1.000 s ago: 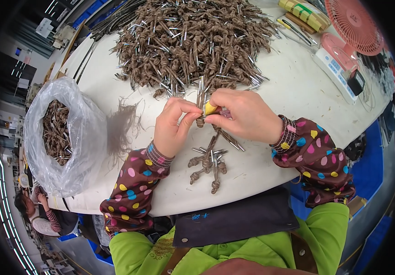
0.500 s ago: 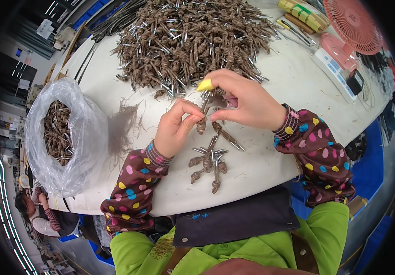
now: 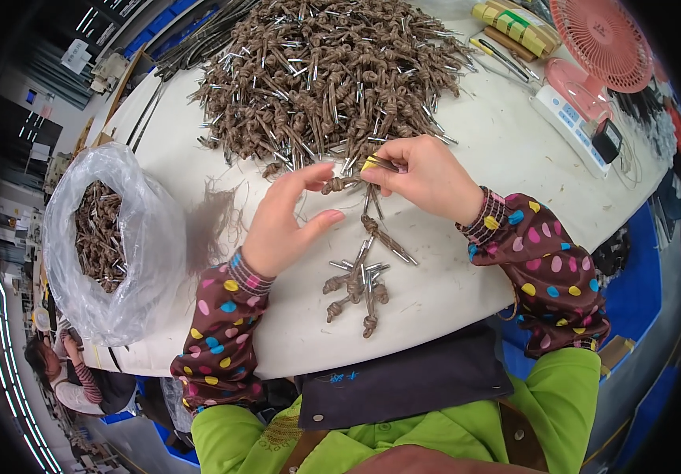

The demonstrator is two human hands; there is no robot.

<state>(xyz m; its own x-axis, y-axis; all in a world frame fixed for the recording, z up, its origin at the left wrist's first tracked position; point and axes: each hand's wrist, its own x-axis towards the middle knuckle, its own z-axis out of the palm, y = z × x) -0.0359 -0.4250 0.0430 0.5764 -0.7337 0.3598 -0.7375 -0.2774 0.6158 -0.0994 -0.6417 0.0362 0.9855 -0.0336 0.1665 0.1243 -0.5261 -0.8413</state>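
Note:
My right hand pinches a brown knotted cord with its thumb and a yellow-wrapped fingertip; the knot points to the left. A dark slim piece also shows at these fingers, too small to make out. Beside the knot, my left hand is open, thumb and fingers apart, with nothing in it. Just below the right hand lies another knotted cord with metal tips. Nearer to me sits a small cluster of knotted cords, their metal tips crossing.
A large pile of knotted cords covers the table's far middle. On the left stands a clear plastic bag holding more cords. At the far right are a pink fan, a white power strip and yellow rolls. Another person sits beyond, lower left.
My left hand has let go of the knotted cord and moved left, its fingers opening. The cord has turned from upright to sideways in my right hand, which has closed on it.

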